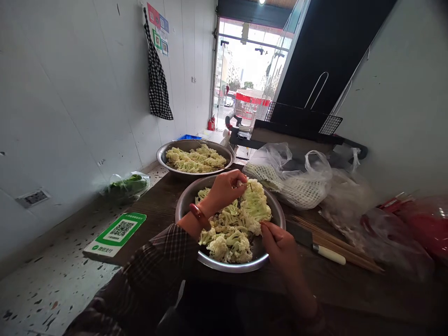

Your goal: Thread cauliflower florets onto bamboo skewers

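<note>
A steel bowl (182, 198) of cut cauliflower florets (229, 247) stands before me on the dark table. Over its far side, a larger flat cauliflower piece (257, 203) lies between my two hands. My left hand (226, 189), with a reddish bracelet on the wrist, reaches across the bowl; its fingers are closed in a pinch at the far end of that piece. My right hand (282, 245) pinches the near edge of the same piece above the bowl's right rim. Whether a thin stick runs through the cauliflower I cannot make out.
Behind stands a second steel bowl (161, 157) of cauliflower with sticks on top. At right lie a knife (329, 253), bamboo skewers (353, 254) and plastic bags (308, 184). A green QR-code sign (117, 233) lies left, near a bag of green vegetables (129, 184).
</note>
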Demonstrator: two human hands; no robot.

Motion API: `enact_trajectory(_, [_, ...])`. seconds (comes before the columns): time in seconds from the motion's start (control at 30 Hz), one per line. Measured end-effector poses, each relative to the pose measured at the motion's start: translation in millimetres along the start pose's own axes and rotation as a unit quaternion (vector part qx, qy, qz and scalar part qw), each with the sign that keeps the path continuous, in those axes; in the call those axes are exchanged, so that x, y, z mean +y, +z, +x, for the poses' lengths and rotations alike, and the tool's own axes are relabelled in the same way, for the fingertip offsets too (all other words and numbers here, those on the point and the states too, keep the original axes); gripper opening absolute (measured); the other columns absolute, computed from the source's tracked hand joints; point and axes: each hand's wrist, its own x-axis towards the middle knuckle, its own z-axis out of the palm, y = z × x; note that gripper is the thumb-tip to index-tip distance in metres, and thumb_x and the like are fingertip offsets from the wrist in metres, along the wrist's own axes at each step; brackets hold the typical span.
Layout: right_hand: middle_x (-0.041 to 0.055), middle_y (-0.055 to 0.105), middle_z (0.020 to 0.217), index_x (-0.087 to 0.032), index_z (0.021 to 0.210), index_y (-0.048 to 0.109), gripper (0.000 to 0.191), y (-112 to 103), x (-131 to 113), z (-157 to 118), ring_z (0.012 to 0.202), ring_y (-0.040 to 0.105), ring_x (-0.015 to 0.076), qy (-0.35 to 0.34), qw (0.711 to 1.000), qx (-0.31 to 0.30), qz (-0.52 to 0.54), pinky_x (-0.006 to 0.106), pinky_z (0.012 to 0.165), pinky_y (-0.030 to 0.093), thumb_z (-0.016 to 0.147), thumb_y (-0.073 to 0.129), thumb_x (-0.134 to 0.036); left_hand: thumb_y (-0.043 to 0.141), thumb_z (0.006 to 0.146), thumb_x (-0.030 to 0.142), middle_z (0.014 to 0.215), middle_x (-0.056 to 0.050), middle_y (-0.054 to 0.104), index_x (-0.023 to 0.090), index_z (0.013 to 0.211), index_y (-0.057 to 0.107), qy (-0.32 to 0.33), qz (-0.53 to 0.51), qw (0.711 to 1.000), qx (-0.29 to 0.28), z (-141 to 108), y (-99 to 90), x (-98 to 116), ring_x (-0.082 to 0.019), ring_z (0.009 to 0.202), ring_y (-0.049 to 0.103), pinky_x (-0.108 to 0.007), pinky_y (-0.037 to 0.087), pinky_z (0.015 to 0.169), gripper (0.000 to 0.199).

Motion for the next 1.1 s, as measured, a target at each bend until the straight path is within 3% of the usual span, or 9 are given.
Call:
enact_trajectory(0.17, [0.0033,0.066,0.064,-0.019,0.073,0.073,0.043,-0.2,6.0,0.4,0.064,0.061,0.0206,0.006,1.000,-0.005,0.000,0.029,0.059,0.047,0.094,0.053,-0.051,0.069,0.076,0.023,0.086,-0.003,0.072,0.018,0.076,0.065,0.016,-0.032,0.999,-0.020,-0.5,0.9,0.5,-0.013,0.070,0.057,-0.026,0.046,0.067,0.006])
enact_trajectory(0.33, [0.0026,0.061,0.058,-0.019,0.071,0.071,0.042,-0.5,5.2,0.2,0.057,0.056,0.0192,0.001,1.000,0.001,-0.005,0.029,0.055,0.044,0.093,0.054,-0.050,0.068,0.075,0.021,0.086,-0.005,0.071,0.016,0.077,0.067,-0.003,-0.068,0.996,-0.050,-2.3,1.1,2.8,-0.014,0.074,0.060,-0.027,0.049,0.070,0.006])
enact_trajectory(0.43, [0.0009,0.058,0.057,-0.019,0.070,0.068,0.041,-0.1,3.2,0.4,0.054,0.052,0.0170,0.011,1.000,0.006,0.003,0.028,0.053,0.041,0.092,0.053,-0.050,0.071,0.077,0.028,0.088,-0.005,0.070,0.015,0.085,0.069,-0.057,-0.158,0.983,-0.071,-3.7,0.7,3.4,-0.013,0.076,0.062,-0.026,0.051,0.072,0.015])
enact_trajectory(0.57, [-0.0002,0.057,0.056,-0.019,0.068,0.065,0.041,1.6,6.0,0.6,0.053,0.050,0.0156,0.023,1.000,0.010,0.007,0.027,0.053,0.040,0.092,0.053,-0.050,0.073,0.080,0.051,0.096,-0.005,0.068,0.018,0.106,0.068,-0.168,-0.320,0.931,-0.052,-3.6,2.6,1.3,-0.014,0.081,0.065,-0.027,0.056,0.072,0.042])
enact_trajectory(0.7, [0.0001,0.057,0.056,-0.018,0.078,0.071,0.042,2.2,10.1,-0.3,0.053,0.051,0.0162,0.032,0.999,0.007,-0.002,0.028,0.052,0.040,0.093,0.051,-0.051,0.078,0.072,0.062,0.087,-0.005,0.067,0.014,0.093,0.070,-0.244,-0.348,0.903,-0.055,-3.0,6.8,-0.1,-0.012,0.072,0.062,-0.024,0.054,0.064,0.053])
enact_trajectory(0.83, [0.0027,0.063,0.062,-0.015,0.087,0.076,0.044,2.0,9.4,-0.8,0.056,0.054,0.0175,0.020,0.999,-0.005,-0.028,0.029,0.055,0.042,0.092,0.051,-0.051,0.083,0.069,0.052,0.082,-0.004,0.066,0.012,0.084,0.070,-0.239,-0.359,0.900,-0.070,-5.0,9.6,0.0,-0.011,0.070,0.061,-0.021,0.050,0.062,0.045])
enact_trajectory(0.97, [0.0009,0.061,0.058,-0.012,0.102,0.078,0.044,2.6,9.6,-0.7,0.056,0.055,0.0180,0.027,0.999,0.023,-0.036,0.030,0.059,0.045,0.090,0.055,-0.048,0.085,0.065,0.042,0.077,-0.002,0.065,0.012,0.080,0.069,-0.232,-0.361,0.901,-0.065,-5.9,10.6,-3.1,-0.010,0.068,0.060,-0.021,0.048,0.061,0.037])
enact_trajectory(1.1, [0.0007,0.061,0.058,-0.014,0.096,0.079,0.038,2.3,10.3,-2.0,0.059,0.058,0.0182,0.020,0.999,0.024,-0.029,0.031,0.064,0.048,0.090,0.057,-0.044,0.084,0.066,0.040,0.076,-0.002,0.066,0.013,0.079,0.069,-0.231,-0.360,0.902,-0.064,-5.9,11.4,-5.3,-0.010,0.066,0.059,-0.022,0.048,0.062,0.034])
